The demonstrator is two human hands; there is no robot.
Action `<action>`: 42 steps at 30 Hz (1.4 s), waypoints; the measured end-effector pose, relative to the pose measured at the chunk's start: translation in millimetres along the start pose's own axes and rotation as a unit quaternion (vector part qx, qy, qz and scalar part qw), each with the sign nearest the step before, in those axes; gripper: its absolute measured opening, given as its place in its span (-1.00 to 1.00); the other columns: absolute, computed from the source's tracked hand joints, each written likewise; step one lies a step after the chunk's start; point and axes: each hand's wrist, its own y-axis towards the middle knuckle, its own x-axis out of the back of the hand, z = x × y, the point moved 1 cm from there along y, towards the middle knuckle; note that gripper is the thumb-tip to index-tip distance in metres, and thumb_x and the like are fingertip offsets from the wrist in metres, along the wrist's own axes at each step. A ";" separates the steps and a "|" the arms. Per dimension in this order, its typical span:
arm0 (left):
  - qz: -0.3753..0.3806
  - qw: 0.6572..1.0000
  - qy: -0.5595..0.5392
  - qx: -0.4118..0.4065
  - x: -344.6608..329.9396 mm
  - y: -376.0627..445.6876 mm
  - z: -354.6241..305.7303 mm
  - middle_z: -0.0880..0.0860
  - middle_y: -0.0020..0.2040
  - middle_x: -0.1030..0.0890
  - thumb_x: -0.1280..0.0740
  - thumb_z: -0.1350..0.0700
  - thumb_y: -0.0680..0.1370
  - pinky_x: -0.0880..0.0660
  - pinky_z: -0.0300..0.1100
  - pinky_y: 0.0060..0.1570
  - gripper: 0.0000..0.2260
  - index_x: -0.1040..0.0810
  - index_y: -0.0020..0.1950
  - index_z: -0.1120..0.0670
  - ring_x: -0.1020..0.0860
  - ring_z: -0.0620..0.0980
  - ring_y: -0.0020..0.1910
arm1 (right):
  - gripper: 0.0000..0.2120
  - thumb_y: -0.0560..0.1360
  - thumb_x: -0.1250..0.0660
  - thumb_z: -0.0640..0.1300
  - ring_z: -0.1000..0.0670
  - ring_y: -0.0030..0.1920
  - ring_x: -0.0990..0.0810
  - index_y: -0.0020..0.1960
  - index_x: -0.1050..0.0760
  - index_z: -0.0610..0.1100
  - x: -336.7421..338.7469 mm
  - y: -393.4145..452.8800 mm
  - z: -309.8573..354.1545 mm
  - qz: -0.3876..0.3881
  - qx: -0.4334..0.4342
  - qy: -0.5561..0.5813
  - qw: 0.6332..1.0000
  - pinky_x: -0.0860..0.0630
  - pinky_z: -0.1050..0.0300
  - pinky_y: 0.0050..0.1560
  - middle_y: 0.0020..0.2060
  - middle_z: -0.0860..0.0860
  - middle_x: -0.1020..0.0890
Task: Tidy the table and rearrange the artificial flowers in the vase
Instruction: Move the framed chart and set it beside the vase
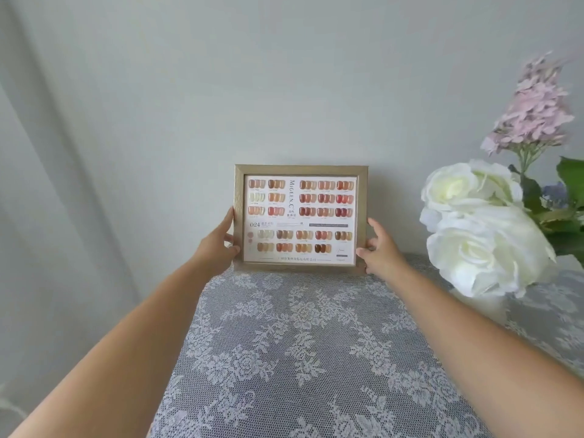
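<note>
A gold picture frame (300, 169) holding a nail colour chart stands upright at the far edge of the table against the wall. My left hand (221, 245) grips its left side and my right hand (380, 248) grips its lower right corner. At the right stand the artificial flowers: large white roses (480, 229) low down and a tall pink hydrangea (534, 105) above them, with green leaves (572, 175). Their vase is hidden behind the blooms or out of view.
A grey lace tablecloth (309, 343) with a white floral pattern covers the table. A pale wall (284, 90) rises behind, and a sheer white curtain (47, 184) hangs at the left, beyond the table's left edge.
</note>
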 end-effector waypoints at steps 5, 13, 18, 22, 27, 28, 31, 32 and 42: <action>0.009 1.000 -0.004 0.001 -9.4 16.6 -4.8 -0.04 0.03 -0.56 -0.28 0.31 0.54 -0.52 -0.16 -0.27 -0.20 0.02 0.53 -0.32 -0.58 0.01 -0.13 | -0.26 0.51 -0.29 -0.33 -0.03 -0.15 -0.61 0.52 -0.06 0.15 -0.4 11.5 -5.5 -0.015 -0.002 0.010 1.000 -0.57 -0.10 -0.10 -0.11 0.10 -0.57; 0.014 1.000 0.019 0.001 -13.4 39.2 -11.2 0.02 0.06 -0.58 -0.27 0.32 0.54 -0.48 -0.21 -0.28 -0.21 0.02 0.55 -0.28 -0.57 0.03 -0.07 | -0.26 0.50 -0.29 -0.32 -0.03 -0.22 -0.59 0.51 -0.08 0.18 -6.5 26.5 -13.0 -0.025 -0.016 0.029 0.999 -0.56 -0.03 -0.21 -0.14 0.06 -0.59; 0.023 0.999 0.022 0.008 -17.8 40.3 -6.9 0.04 0.06 -0.56 -0.24 0.33 0.54 -0.56 -0.09 -0.22 -0.21 0.04 0.55 -0.28 -0.56 0.06 -0.13 | -0.24 0.47 -0.33 -0.23 -0.10 -0.11 -0.65 0.44 -0.05 0.31 -9.0 27.1 -19.2 -0.013 -0.032 -0.003 0.999 -0.60 -0.25 -0.09 -0.08 0.00 -0.62; 0.034 0.999 0.023 0.009 -18.1 35.9 -5.9 0.04 0.08 -0.54 -0.24 0.32 0.55 -0.58 -0.05 -0.15 -0.22 0.06 0.55 -0.27 -0.58 0.09 -0.08 | -0.25 0.49 -0.32 -0.21 -0.11 -0.06 -0.65 0.45 -0.04 0.31 -7.1 24.2 -19.5 -0.005 -0.036 -0.007 0.999 -0.59 -0.29 -0.07 0.01 -0.05 -0.63; 0.041 0.999 0.025 -0.001 -17.1 25.1 -6.2 0.03 0.06 -0.56 -0.26 0.31 0.56 -0.55 -0.12 -0.18 -0.22 0.06 0.55 -0.27 -0.57 0.04 -0.11 | -0.26 0.53 -0.27 -0.32 -0.10 0.00 -0.62 0.54 -0.03 0.13 1.0 8.0 -13.6 0.002 -0.031 0.018 0.999 -0.56 -0.21 0.07 0.05 -0.09 -0.63; 0.043 0.999 0.024 -0.003 -17.9 21.9 -5.9 0.00 0.03 -0.56 -0.26 0.30 0.55 -0.56 -0.12 -0.17 -0.22 0.05 0.56 -0.26 -0.57 0.03 -0.14 | -0.27 0.54 -0.26 -0.34 -0.12 0.02 -0.60 0.55 -0.03 0.09 3.2 2.6 -11.4 0.004 -0.033 0.020 0.999 -0.56 -0.16 0.08 0.10 -0.16 -0.61; 0.046 0.999 0.013 -0.004 -21.9 9.9 -4.0 -0.06 -0.03 -0.54 -0.27 0.31 0.55 -0.56 -0.10 -0.14 -0.22 0.04 0.55 -0.27 -0.56 0.00 -0.18 | -0.31 0.56 -0.22 -0.37 -0.14 0.01 -0.56 0.55 -0.03 0.03 9.1 -10.9 -10.7 0.007 -0.041 0.036 0.998 -0.54 0.00 -0.09 0.21 -0.25 -0.54; 0.047 0.999 0.010 -0.003 -23.4 6.1 -3.5 -0.05 -0.01 -0.54 -0.27 0.31 0.55 -0.57 -0.09 -0.14 -0.22 0.04 0.55 -0.28 -0.56 0.01 -0.17 | -0.31 0.56 -0.21 -0.38 -0.19 0.03 -0.57 0.55 -0.03 0.03 10.5 -14.0 -13.0 0.006 -0.046 0.043 0.998 -0.53 0.00 -0.16 0.21 -0.27 -0.53; 0.044 0.999 0.019 -0.007 -33.2 -19.6 -10.4 0.04 0.20 -0.49 -0.27 0.30 0.55 -0.48 -0.20 -0.21 -0.21 0.06 0.54 -0.30 -0.54 0.04 -0.04 | -0.53 0.51 -0.27 0.02 -0.14 -0.04 -0.64 0.39 -0.27 0.08 19.9 -29.7 -51.5 0.011 -0.108 -0.059 0.992 -0.56 -0.22 0.04 0.02 -0.01 -0.65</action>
